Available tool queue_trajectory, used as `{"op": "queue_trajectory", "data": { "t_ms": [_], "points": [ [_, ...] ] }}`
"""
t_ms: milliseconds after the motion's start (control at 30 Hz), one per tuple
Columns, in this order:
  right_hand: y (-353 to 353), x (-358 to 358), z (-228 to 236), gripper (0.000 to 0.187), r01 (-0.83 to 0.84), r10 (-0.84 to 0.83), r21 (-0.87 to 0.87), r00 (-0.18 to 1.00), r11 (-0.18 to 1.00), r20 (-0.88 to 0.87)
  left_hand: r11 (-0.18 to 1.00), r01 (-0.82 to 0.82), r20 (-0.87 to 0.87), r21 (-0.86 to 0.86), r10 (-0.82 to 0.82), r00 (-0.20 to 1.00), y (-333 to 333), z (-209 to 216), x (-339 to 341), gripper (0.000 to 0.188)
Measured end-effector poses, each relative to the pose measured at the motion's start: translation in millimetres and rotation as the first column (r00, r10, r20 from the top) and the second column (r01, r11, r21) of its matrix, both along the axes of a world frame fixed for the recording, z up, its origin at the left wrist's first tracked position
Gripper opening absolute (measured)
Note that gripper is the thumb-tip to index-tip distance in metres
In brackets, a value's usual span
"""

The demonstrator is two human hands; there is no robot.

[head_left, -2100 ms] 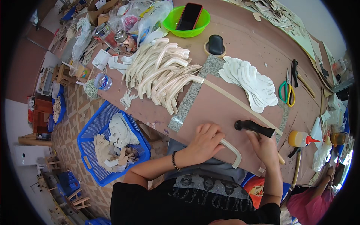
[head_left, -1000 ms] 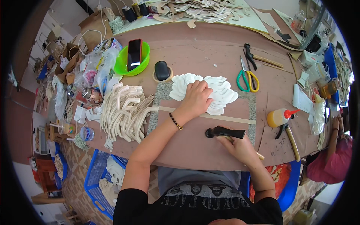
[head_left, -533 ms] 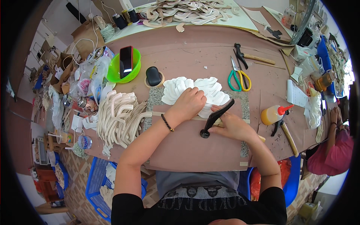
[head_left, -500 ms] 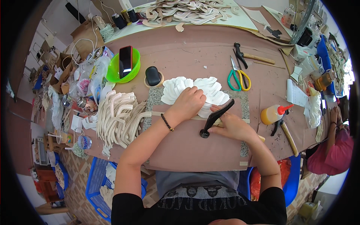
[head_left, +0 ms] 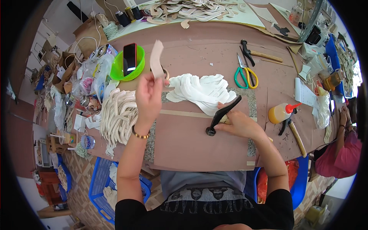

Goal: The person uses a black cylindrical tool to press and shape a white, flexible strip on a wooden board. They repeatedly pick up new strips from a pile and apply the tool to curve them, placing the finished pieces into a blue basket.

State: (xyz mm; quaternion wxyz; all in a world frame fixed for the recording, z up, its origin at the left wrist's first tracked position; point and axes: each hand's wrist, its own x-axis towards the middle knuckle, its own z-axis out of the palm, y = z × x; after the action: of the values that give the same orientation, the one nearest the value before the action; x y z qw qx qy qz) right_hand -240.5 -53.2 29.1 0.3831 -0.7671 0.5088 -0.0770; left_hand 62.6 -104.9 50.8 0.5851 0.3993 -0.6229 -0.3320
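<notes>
My left hand (head_left: 148, 96) is raised left of the white pile, closed on a curved beige strip (head_left: 156, 59) that points up from its fingers. My right hand (head_left: 243, 124) grips a hammer (head_left: 222, 114) by its handle; the black head leans over a brown board (head_left: 199, 149). Just beyond the hammer lies a heap of white curved strips (head_left: 201, 90), partly overlapping one another. To the left of the board, a larger heap of beige curved strips (head_left: 119, 117) is spread along the table. A round tan ring (head_left: 165, 74) shows partly behind my left hand.
A green bowl (head_left: 140, 69) holds a phone (head_left: 130, 59). Scissors (head_left: 242, 74) and another hammer (head_left: 264, 55) lie far right. A glue bottle (head_left: 278, 113) stands nearer, beside a third hammer (head_left: 297, 138). Blue baskets (head_left: 97, 191) flank me. Another person (head_left: 341, 153) sits at right.
My left hand has left the white heap, moved left and lifted, and now holds up a beige strip. The white strips lie slightly differently. My right hand keeps the hammer in nearly the same place.
</notes>
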Motion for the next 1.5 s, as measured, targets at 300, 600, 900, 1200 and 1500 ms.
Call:
{"op": "queue_trajectory", "data": {
  "t_ms": [300, 600, 900, 1200, 1500],
  "points": [
    [38, 2, 28, 0.033, 0.195, -0.2, 0.056, 0.973, 0.979, 0.112, 0.977, 0.177, 0.748, 0.115, -0.202, 0.632, 160, -30, -25, 0.038],
    [94, 0, 48, 0.034, 0.131, -0.103, -0.252, 0.987, 0.959, 0.12, 0.977, 0.041, 0.704, 0.208, -0.179, 0.687, 161, -51, -67, 0.026],
    [102, 19, 41, 0.039, 0.053, -0.05, -0.314, 0.999, 0.948, 0.018, 0.987, -0.067, 0.641, 0.147, -0.043, 0.766, 171, -62, -71, 0.025],
    [102, 19, 38, 0.038, 0.076, -0.071, -0.292, 0.997, 0.953, 0.027, 0.997, -0.073, 0.685, -0.007, 0.058, 0.726, 178, -63, -77, 0.028],
    [96, 22, 44, 0.043, 0.075, -0.067, -0.328, 0.997, 0.942, 0.036, 0.973, 0.153, 0.815, -0.172, 0.054, 0.577, 176, -59, -68, 0.037]
  ]
}}
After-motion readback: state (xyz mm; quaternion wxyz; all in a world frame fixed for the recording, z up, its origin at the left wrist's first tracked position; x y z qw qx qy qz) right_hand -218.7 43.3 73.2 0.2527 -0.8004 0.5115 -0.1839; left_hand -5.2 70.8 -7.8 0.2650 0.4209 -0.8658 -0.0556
